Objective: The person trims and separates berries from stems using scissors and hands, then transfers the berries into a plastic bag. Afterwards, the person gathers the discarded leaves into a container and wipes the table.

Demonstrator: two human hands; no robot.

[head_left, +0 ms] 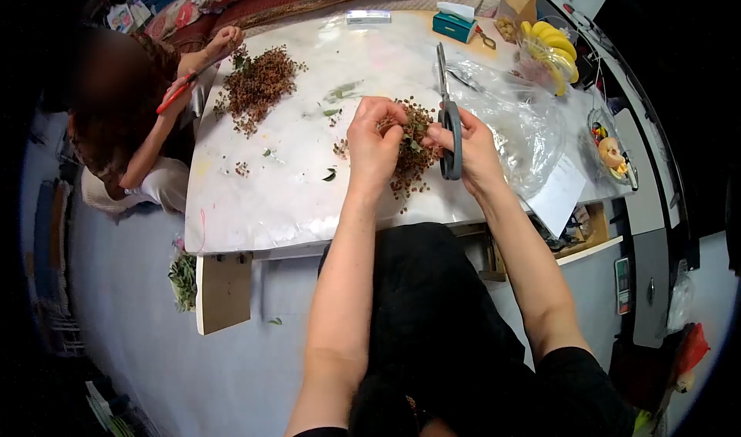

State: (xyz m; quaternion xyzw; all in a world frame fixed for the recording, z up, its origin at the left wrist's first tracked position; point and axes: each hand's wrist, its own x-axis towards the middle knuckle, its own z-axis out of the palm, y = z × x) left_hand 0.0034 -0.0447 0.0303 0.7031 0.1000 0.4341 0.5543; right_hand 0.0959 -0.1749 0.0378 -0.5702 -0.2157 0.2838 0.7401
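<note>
A heap of small reddish-brown, peppercorn-like berries (415,157) on stems, with a few green leaves, lies on the white table in front of me. My left hand (376,140) is at its left side, fingers curled and pinched on a berry sprig that they mostly hide. On the other side, my right hand (472,150) grips dark grey-handled scissors (451,140), their blades pointing up and away from me. The thumb and fingertips of that hand reach toward the berries; whether they touch them I cannot tell.
Across the table's left corner, another person holds red-handled scissors (176,97) by a larger berry pile (261,86). Clear plastic bags (513,124), bananas (557,47), a teal tissue box (454,26) and paper (557,194) lie to the right. An open drawer (590,232) sits below the edge.
</note>
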